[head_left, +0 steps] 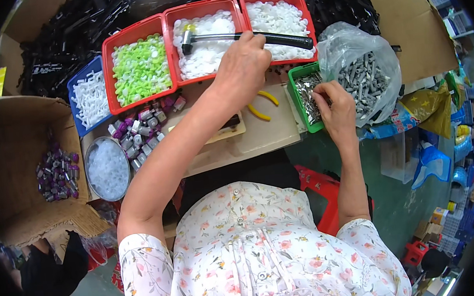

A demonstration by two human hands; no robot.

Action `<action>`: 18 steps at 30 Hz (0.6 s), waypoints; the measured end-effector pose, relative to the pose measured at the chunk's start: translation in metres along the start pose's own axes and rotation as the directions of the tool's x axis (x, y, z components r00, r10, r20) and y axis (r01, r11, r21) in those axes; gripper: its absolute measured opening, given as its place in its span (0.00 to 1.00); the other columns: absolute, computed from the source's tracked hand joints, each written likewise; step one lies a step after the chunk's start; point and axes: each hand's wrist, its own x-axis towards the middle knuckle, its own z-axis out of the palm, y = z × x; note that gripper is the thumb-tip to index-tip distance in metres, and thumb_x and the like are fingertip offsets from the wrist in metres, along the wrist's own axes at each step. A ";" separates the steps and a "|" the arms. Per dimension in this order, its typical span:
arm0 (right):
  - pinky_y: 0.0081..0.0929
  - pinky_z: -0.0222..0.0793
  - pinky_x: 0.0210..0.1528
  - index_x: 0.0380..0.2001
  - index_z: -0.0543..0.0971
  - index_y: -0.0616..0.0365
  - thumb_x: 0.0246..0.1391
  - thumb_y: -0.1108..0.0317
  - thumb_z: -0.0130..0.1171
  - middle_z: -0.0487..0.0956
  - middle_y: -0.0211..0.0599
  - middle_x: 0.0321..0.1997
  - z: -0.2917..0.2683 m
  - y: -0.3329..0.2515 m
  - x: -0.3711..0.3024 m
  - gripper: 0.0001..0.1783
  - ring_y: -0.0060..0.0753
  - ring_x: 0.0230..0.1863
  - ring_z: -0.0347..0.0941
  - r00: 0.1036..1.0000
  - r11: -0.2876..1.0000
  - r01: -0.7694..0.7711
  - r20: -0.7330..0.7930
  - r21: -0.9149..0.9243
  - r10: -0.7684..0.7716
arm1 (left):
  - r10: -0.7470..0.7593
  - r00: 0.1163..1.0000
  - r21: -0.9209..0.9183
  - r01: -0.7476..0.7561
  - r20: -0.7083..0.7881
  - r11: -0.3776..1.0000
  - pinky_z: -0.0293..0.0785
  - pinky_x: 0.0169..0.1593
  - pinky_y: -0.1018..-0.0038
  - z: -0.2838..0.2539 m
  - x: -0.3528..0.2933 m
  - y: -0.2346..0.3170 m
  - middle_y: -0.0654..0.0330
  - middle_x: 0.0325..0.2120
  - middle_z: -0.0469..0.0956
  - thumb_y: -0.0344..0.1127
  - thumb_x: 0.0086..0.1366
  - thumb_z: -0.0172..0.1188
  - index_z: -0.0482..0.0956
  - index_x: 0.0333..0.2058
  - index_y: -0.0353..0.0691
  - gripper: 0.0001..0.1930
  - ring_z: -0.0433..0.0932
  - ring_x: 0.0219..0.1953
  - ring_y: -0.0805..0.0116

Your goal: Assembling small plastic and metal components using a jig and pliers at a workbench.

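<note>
A hammer with a black handle and a yellow-tipped head lies across the red bins. My left hand reaches over the middle bin, its fingers closed on the hammer's handle. At the green bin of small metal pins, my right hand has bent fingers drawn together at the pins; anything between the fingertips is hidden. Yellow pliers handles show on the work board between my hands. My left forearm partly covers a small fixture there.
Red bins hold green caps and white caps. A blue bin of white pieces, a bowl and purple-grey parts sit left. A plastic bag of grey parts lies right. Cardboard boxes flank the table.
</note>
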 end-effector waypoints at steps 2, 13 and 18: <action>0.35 0.69 0.31 0.30 0.79 0.64 0.51 0.77 0.65 0.78 0.42 0.29 0.000 0.000 -0.001 0.05 0.44 0.27 0.76 1.000 0.999 -0.018 -0.023 0.036 0.019 | 0.001 0.999 0.226 -0.013 0.052 0.974 0.76 0.44 0.66 0.002 0.012 0.001 0.53 0.32 0.78 0.25 0.46 0.62 0.83 0.26 0.35 0.06 0.76 0.42 0.57; 0.30 0.70 0.32 0.31 0.79 0.65 0.51 0.77 0.66 0.78 0.40 0.28 0.000 0.001 -0.005 0.05 0.35 0.27 0.76 0.999 0.995 -0.029 -0.036 0.099 0.032 | -0.207 0.913 0.447 0.031 0.351 0.894 0.77 0.38 0.67 -0.001 0.044 0.019 0.58 0.31 0.84 0.33 0.52 0.68 0.85 0.33 0.43 0.08 0.84 0.38 0.59; 0.28 0.71 0.35 0.33 0.80 0.66 0.52 0.79 0.64 0.80 0.40 0.31 -0.001 -0.005 -0.005 0.05 0.33 0.30 0.78 0.995 0.983 -0.067 -0.068 0.168 0.080 | -0.211 0.895 0.376 0.053 0.393 0.925 0.80 0.36 0.64 -0.006 0.047 0.021 0.52 0.33 0.83 0.26 0.54 0.62 0.83 0.30 0.38 0.05 0.84 0.38 0.55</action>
